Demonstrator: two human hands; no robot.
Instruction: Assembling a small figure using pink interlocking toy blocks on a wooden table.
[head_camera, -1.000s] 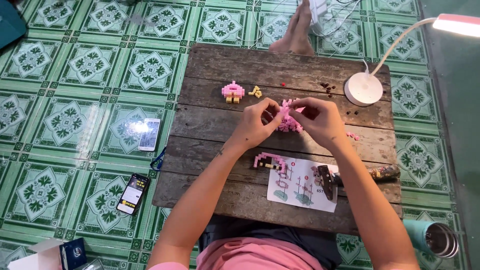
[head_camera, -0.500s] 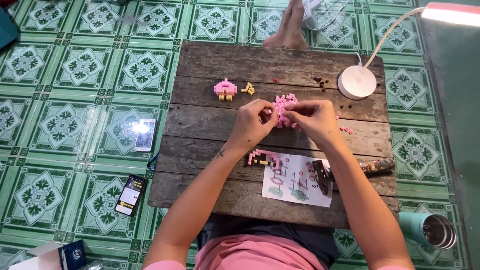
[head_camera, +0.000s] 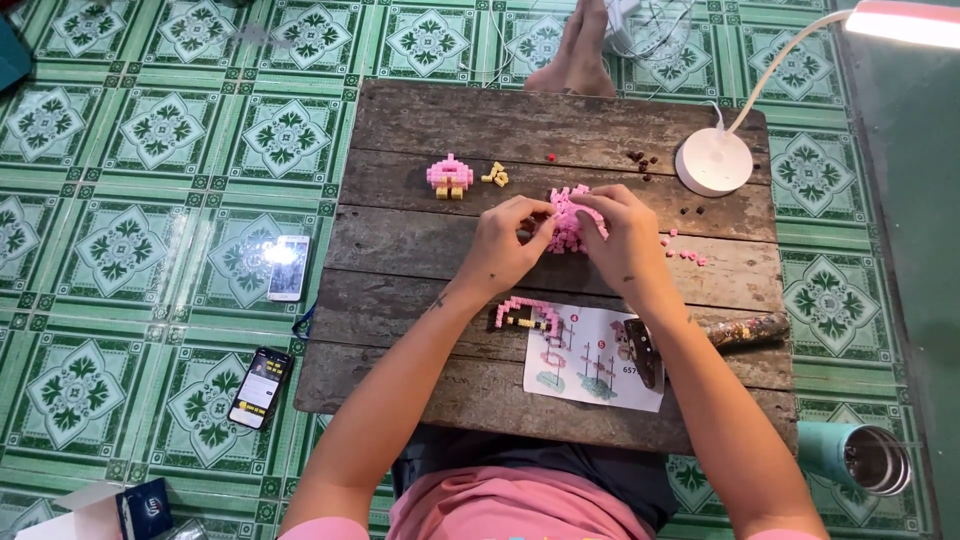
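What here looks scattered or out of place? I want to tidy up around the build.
Loose pink bricks lie strewn right of the right hand, and dark bits are scattered near the lamp base. Two phones lie on the tiled floor, off the wooden table. Both hands grip the pink brick model.

The low table (head_camera: 450, 250) is rough, weathered wood, matt grey-brown planks with open grain. On it, the pink brick model (head_camera: 566, 220) looks like hard plastic with a studded surface. The instruction sheet (head_camera: 590, 365) at the table's near edge is smooth printed paper. Beyond the table, the floor tiles (head_camera: 150, 200) are glossy, patterned ceramic catching light.
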